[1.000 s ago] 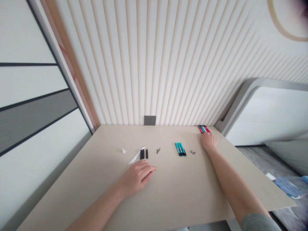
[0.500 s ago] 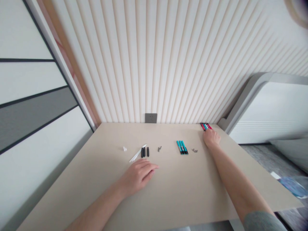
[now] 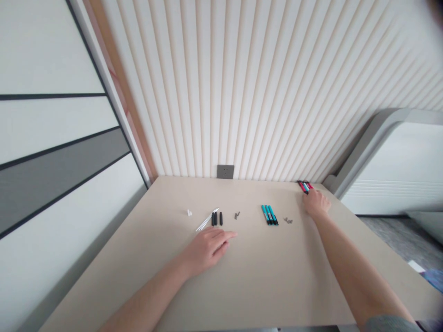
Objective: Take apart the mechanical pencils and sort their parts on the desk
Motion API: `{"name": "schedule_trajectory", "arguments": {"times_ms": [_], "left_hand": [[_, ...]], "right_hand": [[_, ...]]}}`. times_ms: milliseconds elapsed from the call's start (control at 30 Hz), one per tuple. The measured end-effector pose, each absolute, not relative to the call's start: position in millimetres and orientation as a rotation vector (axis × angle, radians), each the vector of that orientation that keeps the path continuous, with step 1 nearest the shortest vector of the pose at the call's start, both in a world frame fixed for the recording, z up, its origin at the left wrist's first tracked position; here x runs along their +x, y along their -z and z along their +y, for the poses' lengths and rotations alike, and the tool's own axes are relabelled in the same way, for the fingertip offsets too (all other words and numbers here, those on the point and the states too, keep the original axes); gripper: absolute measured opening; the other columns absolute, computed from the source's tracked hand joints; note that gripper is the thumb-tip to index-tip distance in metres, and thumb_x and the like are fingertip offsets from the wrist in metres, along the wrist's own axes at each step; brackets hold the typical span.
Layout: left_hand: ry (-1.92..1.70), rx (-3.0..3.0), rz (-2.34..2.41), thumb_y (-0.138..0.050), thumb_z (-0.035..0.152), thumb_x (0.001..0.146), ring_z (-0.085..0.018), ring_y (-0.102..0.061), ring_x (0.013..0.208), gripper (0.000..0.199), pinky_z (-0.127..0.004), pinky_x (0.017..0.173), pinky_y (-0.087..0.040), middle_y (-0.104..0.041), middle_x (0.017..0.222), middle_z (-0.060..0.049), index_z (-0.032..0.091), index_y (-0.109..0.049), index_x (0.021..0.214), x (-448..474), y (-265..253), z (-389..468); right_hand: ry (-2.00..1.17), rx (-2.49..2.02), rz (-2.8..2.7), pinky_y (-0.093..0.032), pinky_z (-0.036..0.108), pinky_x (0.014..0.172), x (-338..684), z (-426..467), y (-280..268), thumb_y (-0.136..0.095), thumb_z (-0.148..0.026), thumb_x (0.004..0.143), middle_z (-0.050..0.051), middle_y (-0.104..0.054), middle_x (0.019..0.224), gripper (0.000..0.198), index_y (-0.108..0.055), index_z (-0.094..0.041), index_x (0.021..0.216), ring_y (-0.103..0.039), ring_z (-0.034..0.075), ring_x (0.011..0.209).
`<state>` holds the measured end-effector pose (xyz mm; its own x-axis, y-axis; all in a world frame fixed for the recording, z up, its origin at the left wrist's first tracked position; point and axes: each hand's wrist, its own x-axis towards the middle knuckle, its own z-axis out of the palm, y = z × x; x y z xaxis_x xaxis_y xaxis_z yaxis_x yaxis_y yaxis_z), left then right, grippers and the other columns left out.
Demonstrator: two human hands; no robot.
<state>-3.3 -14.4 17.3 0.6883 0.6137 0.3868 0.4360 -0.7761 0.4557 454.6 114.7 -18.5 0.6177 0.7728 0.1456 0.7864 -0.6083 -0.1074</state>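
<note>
My left hand [image 3: 212,246] rests palm down on the table, holding nothing, its index finger stretched to the right. Just beyond it lie several thin white rods [image 3: 206,221] and three black pen barrels [image 3: 216,218]. At the far right of the table my right hand [image 3: 316,203] is closed, its fingertips bent down against a group of red, teal and white pens [image 3: 305,186]. What its fingers hold, if anything, is hidden. Left of that hand lie several teal pens with black ends [image 3: 269,215], side by side, and small grey pieces [image 3: 288,221].
Small white pieces [image 3: 188,212] lie at the left of the beige table [image 3: 263,276], and more small grey pieces [image 3: 237,215] near its middle. A ribbed wall with a dark socket [image 3: 225,171] borders the back. A grey-and-white headboard [image 3: 398,157] stands to the right.
The whole view has shifted, so the things appear farther right. Both hands keep nearly the same places on the table, the right one still at the red and teal pens.
</note>
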Motion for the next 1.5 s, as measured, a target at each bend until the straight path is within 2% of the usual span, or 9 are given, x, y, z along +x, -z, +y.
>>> {"name": "schedule_trajectory", "arguments": {"times_ms": [133,233,400,667,900,1067,1200,1500], "left_hand": [[-0.739,2.576,0.867,-0.044,0.018,0.094,-0.018,-0.062,0.095,0.032,-0.034,0.090,-0.048,-0.068,0.103,-0.004,0.025,-0.058,0.121,-4.7,-14.8,-14.0],[-0.734,2.601,0.914,-0.045,0.018,0.093,-0.018,-0.062,0.093,0.030,-0.035,0.090,-0.047,-0.069,0.102,-0.004,0.024,-0.059,0.119,-6.4,-13.7,-13.6],[-0.791,2.567,0.998,-0.046,0.018,0.092,-0.018,-0.063,0.091,0.028,-0.032,0.088,-0.048,-0.069,0.100,-0.005,0.023,-0.061,0.116,-10.6,-11.6,-13.7],[-0.784,2.576,0.931,-0.048,0.018,0.091,-0.019,-0.063,0.093,0.025,-0.032,0.086,-0.049,-0.070,0.101,-0.004,0.024,-0.064,0.109,-10.3,-7.5,-11.0],[-0.738,2.589,0.956,-0.049,0.019,0.092,-0.018,-0.063,0.092,0.022,-0.033,0.087,-0.047,-0.070,0.100,-0.003,0.024,-0.064,0.108,-8.3,-8.1,-10.2],[-0.722,2.604,0.918,-0.048,0.018,0.093,-0.018,-0.062,0.094,0.022,-0.034,0.089,-0.046,-0.070,0.102,-0.002,0.024,-0.063,0.108,-7.5,-6.6,-9.2],[-0.709,2.604,0.914,-0.048,0.017,0.093,-0.018,-0.062,0.093,0.021,-0.033,0.088,-0.046,-0.070,0.101,-0.002,0.024,-0.064,0.106,-7.1,-5.3,-7.9],[-0.688,2.593,0.925,-0.049,0.017,0.093,-0.017,-0.062,0.093,0.019,-0.032,0.089,-0.045,-0.070,0.099,-0.001,0.023,-0.064,0.102,-6.2,-6.9,-8.2]], "right_hand": [[0.182,-2.622,-1.387,-0.046,0.040,0.082,446.8,109.6,13.0,-0.041,-0.042,0.092,0.018,-0.062,0.114,0.042,-0.064,-0.016,0.117,-0.061,0.031,0.103],[0.237,-2.577,-1.464,-0.046,0.039,0.082,439.6,104.5,8.0,-0.036,-0.036,0.093,0.018,-0.062,0.114,0.042,-0.067,-0.015,0.111,-0.061,0.030,0.101],[0.298,-2.568,-1.536,-0.042,0.039,0.088,445.3,90.4,11.4,-0.037,-0.025,0.092,0.017,-0.060,0.117,0.037,-0.068,-0.016,0.109,-0.057,0.029,0.108],[0.209,-2.545,-1.571,-0.042,0.039,0.090,468.5,77.8,31.8,-0.037,-0.027,0.093,0.015,-0.058,0.119,0.041,-0.060,-0.021,0.127,-0.054,0.029,0.110],[0.201,-2.593,-1.604,-0.040,0.041,0.091,465.3,86.7,28.5,-0.037,-0.024,0.093,0.015,-0.056,0.120,0.038,-0.068,-0.019,0.113,-0.052,0.029,0.110],[0.229,-2.590,-1.573,-0.040,0.042,0.090,466.2,87.3,27.2,-0.038,-0.033,0.093,0.016,-0.057,0.117,0.039,-0.067,-0.019,0.114,-0.052,0.029,0.108],[0.218,-2.578,-1.593,-0.038,0.042,0.091,468.4,92.3,26.6,-0.042,-0.036,0.092,0.015,-0.057,0.119,0.037,-0.070,-0.019,0.107,-0.051,0.029,0.110],[0.266,-2.550,-1.563,-0.036,0.042,0.088,471.4,105.9,31.2,-0.041,-0.028,0.091,0.012,-0.063,0.116,0.033,-0.071,-0.022,0.102,-0.053,0.028,0.107]]}}
